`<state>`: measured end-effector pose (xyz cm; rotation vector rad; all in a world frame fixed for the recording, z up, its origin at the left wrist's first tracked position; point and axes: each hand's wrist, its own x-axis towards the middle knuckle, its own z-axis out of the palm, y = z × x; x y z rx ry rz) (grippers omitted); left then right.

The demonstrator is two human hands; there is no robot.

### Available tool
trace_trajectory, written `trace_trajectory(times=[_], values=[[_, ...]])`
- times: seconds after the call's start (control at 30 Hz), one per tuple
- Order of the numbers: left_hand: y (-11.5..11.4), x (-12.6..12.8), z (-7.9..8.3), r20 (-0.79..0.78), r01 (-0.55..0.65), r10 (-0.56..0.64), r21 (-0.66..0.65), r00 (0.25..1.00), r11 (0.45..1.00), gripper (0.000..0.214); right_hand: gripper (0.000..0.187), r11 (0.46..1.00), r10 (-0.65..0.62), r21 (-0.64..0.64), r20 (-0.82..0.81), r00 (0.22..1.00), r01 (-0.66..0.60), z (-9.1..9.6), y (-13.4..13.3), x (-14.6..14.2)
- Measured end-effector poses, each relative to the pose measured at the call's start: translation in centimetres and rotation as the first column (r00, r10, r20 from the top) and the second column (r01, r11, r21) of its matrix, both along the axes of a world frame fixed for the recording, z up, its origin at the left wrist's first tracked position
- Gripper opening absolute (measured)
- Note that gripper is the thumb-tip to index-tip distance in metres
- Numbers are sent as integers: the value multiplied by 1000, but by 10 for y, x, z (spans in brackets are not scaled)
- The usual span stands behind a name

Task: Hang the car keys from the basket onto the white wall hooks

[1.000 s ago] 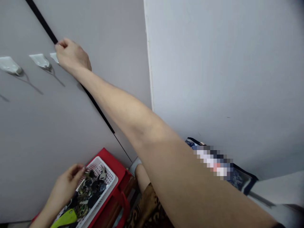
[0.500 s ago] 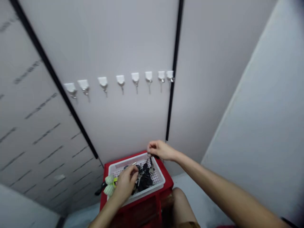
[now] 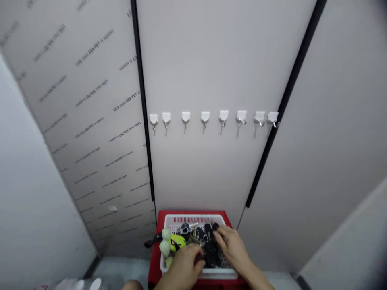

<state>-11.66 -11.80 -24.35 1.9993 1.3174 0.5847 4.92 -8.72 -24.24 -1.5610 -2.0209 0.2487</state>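
Note:
A white plastic basket (image 3: 198, 219) holds a jumble of keys (image 3: 208, 245), many with black heads. My right hand (image 3: 232, 245) reaches in from the right, its thumb and fingers closed around a black-headed key (image 3: 215, 226) near the back right of the basket. Over the front of the basket, my left hand (image 3: 185, 266) is curled with thumb and index finger together; anything between them is hidden. Beside it at the left side lie a bright yellow-green item (image 3: 177, 241) and pale green ball-shaped pieces (image 3: 165, 248).
The basket stands on a red cabinet (image 3: 155, 257) against a pale panel wall. Several white adhesive hooks (image 3: 205, 117) run in a row above it, and dark vertical strips (image 3: 142, 88) flank them. A black handle (image 3: 153, 240) sticks out at left. White round lids (image 3: 96, 284) show at bottom left.
My right hand has come down from above the basket's back right corner, where it held keys, into the pile. My left hand stays over the front. The view has swung left.

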Motion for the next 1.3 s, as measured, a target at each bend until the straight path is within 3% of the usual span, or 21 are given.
trace_trajectory(times=[0.1, 0.17, 0.2, 0.27, 0.3, 0.37, 0.4, 0.47, 0.53, 0.7, 1.13, 1.23, 1.3], values=[[17, 5, 17, 252, -22, 73, -200, 965, 980, 25, 47, 968, 105, -218, -107, 989, -126, 23, 12, -6], [34, 7, 49, 428, -12, 162, -332, 889, 943, 42, 55, 889, 179, -368, -267, 947, -272, 56, 23, -13], [42, 7, 71, 504, -10, 185, -330, 844, 944, 49, 58, 850, 202, -398, -362, 910, -346, 78, 28, -18], [59, 5, 120, 644, -8, 207, -298, 737, 955, 53, 58, 859, 173, -309, -574, 800, -407, 126, 37, -27], [65, 4, 143, 694, 2, 182, -256, 697, 967, 52, 57, 880, 171, -203, -708, 685, -430, 150, 40, -31], [75, 3, 182, 763, 61, 117, -201, 636, 978, 52, 57, 856, 203, -76, -861, 467, -512, 191, 43, -36], [77, 4, 197, 784, 102, 83, -183, 615, 978, 53, 58, 842, 220, -35, -889, 401, -539, 206, 44, -38], [79, 8, 214, 811, 159, 37, -159, 584, 974, 54, 58, 820, 223, -14, -913, 341, -572, 223, 43, -39], [77, 15, 220, 823, 201, 11, -152, 568, 968, 54, 58, 818, 211, -23, -917, 337, -575, 227, 40, -39], [74, 26, 216, 836, 243, 10, -171, 549, 955, 54, 58, 835, 201, -22, -918, 343, -550, 220, 36, -39], [80, 17, 211, 803, 236, 12, -189, 595, 953, 54, 56, 829, 182, -57, -913, 365, -556, 216, 40, -45], [77, 11, 199, 781, 204, 24, -192, 624, 960, 54, 56, 828, 174, -91, -897, 406, -554, 206, 39, -52], [71, 3, 178, 748, 139, 62, -203, 660, 969, 54, 55, 840, 165, -132, -862, 479, -526, 184, 37, -57]])
